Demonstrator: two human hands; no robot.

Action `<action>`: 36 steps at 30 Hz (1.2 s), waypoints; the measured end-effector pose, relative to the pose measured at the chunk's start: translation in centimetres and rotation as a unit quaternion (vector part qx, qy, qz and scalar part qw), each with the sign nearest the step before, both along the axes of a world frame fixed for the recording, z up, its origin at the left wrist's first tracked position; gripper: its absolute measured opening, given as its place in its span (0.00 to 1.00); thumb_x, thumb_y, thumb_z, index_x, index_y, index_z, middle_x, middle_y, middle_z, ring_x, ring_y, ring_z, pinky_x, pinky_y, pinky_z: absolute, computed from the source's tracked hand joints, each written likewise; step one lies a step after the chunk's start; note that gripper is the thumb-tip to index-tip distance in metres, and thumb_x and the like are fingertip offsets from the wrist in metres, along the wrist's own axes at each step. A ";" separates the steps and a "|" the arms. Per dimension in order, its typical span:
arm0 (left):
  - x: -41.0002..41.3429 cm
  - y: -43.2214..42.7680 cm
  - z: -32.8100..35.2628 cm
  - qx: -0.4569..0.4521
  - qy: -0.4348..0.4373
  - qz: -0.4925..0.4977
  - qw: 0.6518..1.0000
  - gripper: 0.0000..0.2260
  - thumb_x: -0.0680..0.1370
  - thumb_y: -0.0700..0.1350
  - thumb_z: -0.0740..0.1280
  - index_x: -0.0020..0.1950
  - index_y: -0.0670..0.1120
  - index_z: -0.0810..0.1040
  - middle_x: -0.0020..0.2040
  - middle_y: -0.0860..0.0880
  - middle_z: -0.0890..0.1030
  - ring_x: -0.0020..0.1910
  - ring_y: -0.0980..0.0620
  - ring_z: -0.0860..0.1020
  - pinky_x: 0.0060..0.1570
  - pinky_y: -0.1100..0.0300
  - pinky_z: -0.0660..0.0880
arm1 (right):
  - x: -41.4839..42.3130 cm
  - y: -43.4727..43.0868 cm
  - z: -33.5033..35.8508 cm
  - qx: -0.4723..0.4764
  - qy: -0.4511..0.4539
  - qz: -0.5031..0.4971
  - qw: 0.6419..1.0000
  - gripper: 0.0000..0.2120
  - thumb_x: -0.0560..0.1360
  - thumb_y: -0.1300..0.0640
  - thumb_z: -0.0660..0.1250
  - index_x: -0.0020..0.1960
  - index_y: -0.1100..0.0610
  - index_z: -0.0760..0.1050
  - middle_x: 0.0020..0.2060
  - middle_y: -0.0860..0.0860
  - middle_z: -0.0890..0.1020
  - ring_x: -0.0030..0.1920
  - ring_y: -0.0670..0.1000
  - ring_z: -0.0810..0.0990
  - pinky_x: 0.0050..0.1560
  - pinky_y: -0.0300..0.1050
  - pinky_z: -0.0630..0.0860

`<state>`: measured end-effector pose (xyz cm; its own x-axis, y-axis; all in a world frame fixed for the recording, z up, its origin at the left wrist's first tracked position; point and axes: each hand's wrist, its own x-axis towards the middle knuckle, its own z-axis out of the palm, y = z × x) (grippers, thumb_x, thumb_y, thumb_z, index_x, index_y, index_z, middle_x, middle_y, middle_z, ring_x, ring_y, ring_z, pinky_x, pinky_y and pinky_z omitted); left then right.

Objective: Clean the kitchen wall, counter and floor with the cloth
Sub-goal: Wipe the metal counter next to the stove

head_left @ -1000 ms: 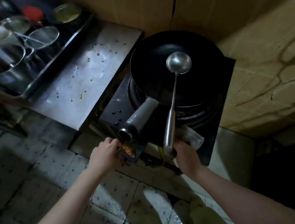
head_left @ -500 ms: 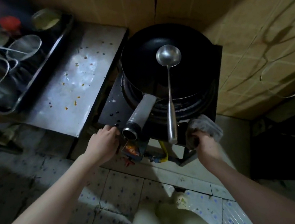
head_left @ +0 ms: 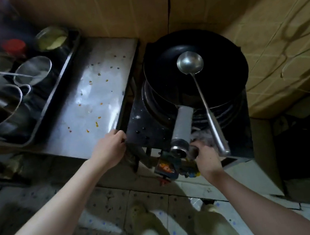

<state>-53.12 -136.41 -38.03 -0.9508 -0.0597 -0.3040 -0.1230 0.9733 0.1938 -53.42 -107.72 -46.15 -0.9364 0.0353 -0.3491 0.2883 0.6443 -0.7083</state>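
A steel counter point(head_left: 88, 91) speckled with orange crumbs stands left of a black stove point(head_left: 145, 127). My left hand point(head_left: 110, 147) grips the front corner of the counter beside the stove. My right hand point(head_left: 206, 158) holds a grey cloth point(head_left: 202, 138) against the stove's front top edge, under the wok's grey handle point(head_left: 182, 127). The cloth is mostly hidden by the handle and my fingers. Yellowish tiled wall point(head_left: 269, 22) rises behind and to the right. Spotted floor tiles point(head_left: 108, 211) lie below.
A black wok point(head_left: 223, 77) sits on the stove with a steel ladle point(head_left: 190, 64) resting in it, its handle jutting toward me. A dark tray point(head_left: 56, 82) with metal pots, a strainer and squeeze bottles fills the counter's left. A gas valve point(head_left: 166, 168) hangs under the stove.
My right hand carried the cloth left, from the stove's right front corner to under the wok handle. My left hand shifted from the stove front to the counter's corner.
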 end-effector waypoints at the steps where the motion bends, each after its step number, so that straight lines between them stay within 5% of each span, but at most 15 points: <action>1: -0.6 -1.2 0.0 0.003 0.000 -0.005 1.000 0.12 0.79 0.44 0.60 0.62 0.47 0.72 0.61 0.44 0.72 0.56 0.41 0.76 0.52 0.50 0.74 | 0.0 -1.6 -0.2 0.020 0.001 -0.006 1.000 0.13 0.77 0.69 0.57 0.55 0.57 0.75 0.47 0.51 0.79 0.45 0.48 0.80 0.41 0.34 0.71; 3: -1.7 -3.2 0.0 -0.003 -0.009 -0.025 1.000 0.13 0.79 0.44 0.59 0.64 0.47 0.71 0.62 0.44 0.72 0.55 0.41 0.76 0.53 0.50 0.74 | 0.5 -5.1 0.0 0.052 0.016 -0.006 0.999 0.10 0.79 0.68 0.56 0.49 0.59 0.75 0.43 0.53 0.77 0.38 0.43 0.78 0.35 0.30 0.73; 4: -2.0 -4.2 -0.1 -0.012 -0.012 -0.037 0.999 0.13 0.79 0.44 0.59 0.64 0.47 0.71 0.62 0.45 0.72 0.56 0.41 0.75 0.53 0.50 0.73 | 0.6 -6.7 -0.1 0.062 0.015 -0.020 0.998 0.11 0.79 0.67 0.56 0.51 0.59 0.76 0.47 0.54 0.78 0.42 0.43 0.78 0.38 0.28 0.74; 6: -2.6 -6.1 -0.4 -0.017 -0.012 -0.051 0.998 0.13 0.79 0.44 0.58 0.63 0.47 0.71 0.62 0.45 0.71 0.57 0.41 0.75 0.52 0.50 0.73 | 0.2 -9.5 0.6 0.041 -0.001 0.033 0.999 0.18 0.78 0.70 0.55 0.62 0.59 0.74 0.63 0.55 0.75 0.61 0.49 0.74 0.61 0.32 0.70; 8: -2.9 -7.9 -0.5 0.001 -0.009 -0.061 0.998 0.12 0.79 0.44 0.58 0.63 0.48 0.71 0.63 0.46 0.71 0.57 0.43 0.74 0.51 0.51 0.71 | -0.4 -11.9 0.6 0.062 0.003 0.073 0.995 0.22 0.76 0.72 0.54 0.66 0.59 0.72 0.70 0.55 0.69 0.69 0.53 0.68 0.70 0.43 0.63; 15: -3.6 -10.3 -0.8 0.031 -0.003 -0.112 0.993 0.13 0.79 0.44 0.59 0.63 0.49 0.72 0.62 0.47 0.73 0.54 0.45 0.76 0.47 0.54 0.71 | -1.8 -16.1 1.1 0.068 0.001 0.119 0.991 0.21 0.75 0.70 0.57 0.63 0.56 0.73 0.65 0.55 0.73 0.65 0.55 0.72 0.64 0.48 0.70; 22: -4.5 -10.2 -0.5 0.021 -0.009 -0.105 0.994 0.13 0.79 0.44 0.59 0.63 0.48 0.71 0.62 0.46 0.72 0.53 0.44 0.76 0.46 0.54 0.68 | -0.3 -12.9 0.0 0.070 0.014 0.046 0.996 0.24 0.72 0.76 0.58 0.62 0.57 0.75 0.75 0.54 0.60 0.75 0.52 0.58 0.72 0.43 0.60; 36: -6.4 -14.7 -0.8 0.026 0.004 -0.097 0.995 0.14 0.80 0.42 0.59 0.65 0.46 0.71 0.65 0.48 0.71 0.50 0.46 0.77 0.43 0.58 0.67 | -3.9 -20.5 -0.6 0.047 0.000 0.022 0.999 0.24 0.75 0.74 0.52 0.66 0.57 0.72 0.75 0.55 0.61 0.76 0.54 0.56 0.75 0.50 0.56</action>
<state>-59.48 -151.15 -38.87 -0.9454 0.1407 -0.2941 0.0678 0.9672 0.2450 -57.28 -128.21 -46.75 -0.9378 0.0271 -0.3460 0.2585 0.7197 -0.6443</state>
